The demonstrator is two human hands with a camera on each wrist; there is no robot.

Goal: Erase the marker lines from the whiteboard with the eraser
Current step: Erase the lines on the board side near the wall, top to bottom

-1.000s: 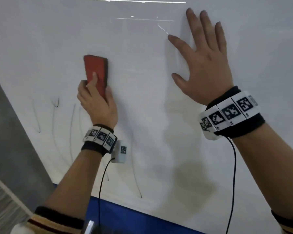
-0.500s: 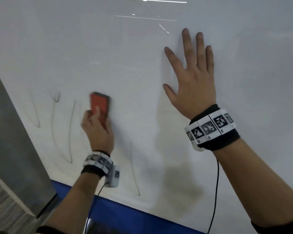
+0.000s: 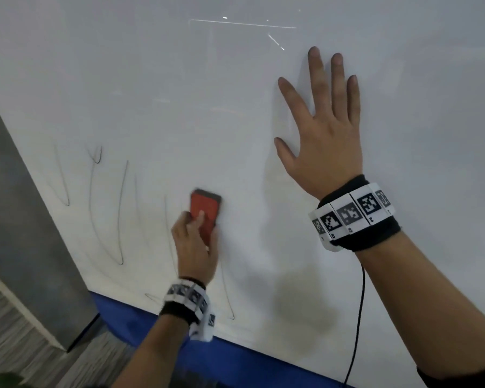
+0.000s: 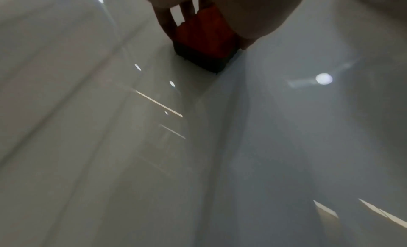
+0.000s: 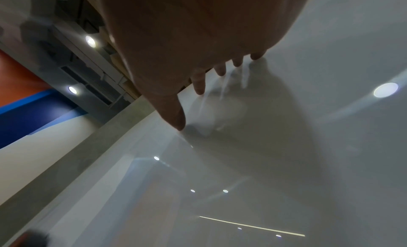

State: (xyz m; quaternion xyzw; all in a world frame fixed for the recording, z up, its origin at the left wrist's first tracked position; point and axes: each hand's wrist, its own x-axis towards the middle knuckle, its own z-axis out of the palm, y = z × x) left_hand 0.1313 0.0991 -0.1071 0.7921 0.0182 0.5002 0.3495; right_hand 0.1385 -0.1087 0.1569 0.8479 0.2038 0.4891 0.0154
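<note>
My left hand [image 3: 195, 242] grips the red eraser [image 3: 205, 212] and presses its dark felt face against the whiteboard [image 3: 179, 93], low on the board. In the left wrist view the eraser [image 4: 204, 40] sits between my fingers and thumb, flat on the board. Thin dark marker lines [image 3: 121, 214] run down the board to the left of the eraser, and one more line [image 3: 227, 298] runs below it near the bottom edge. My right hand [image 3: 324, 130] lies flat on the board with fingers spread, up and to the right; its fingertips [image 5: 199, 87] touch the surface.
A blue band [image 3: 235, 368] runs under the board's bottom edge. A grey panel [image 3: 20, 247] borders the board on the left, with wood-grain floor [image 3: 20, 351] beyond it. A black cable [image 3: 357, 317] hangs from my right wrist band.
My left hand has carried the eraser down the board and a little right, from well above the marker lines to low among them. My right hand stays flat on the board.
</note>
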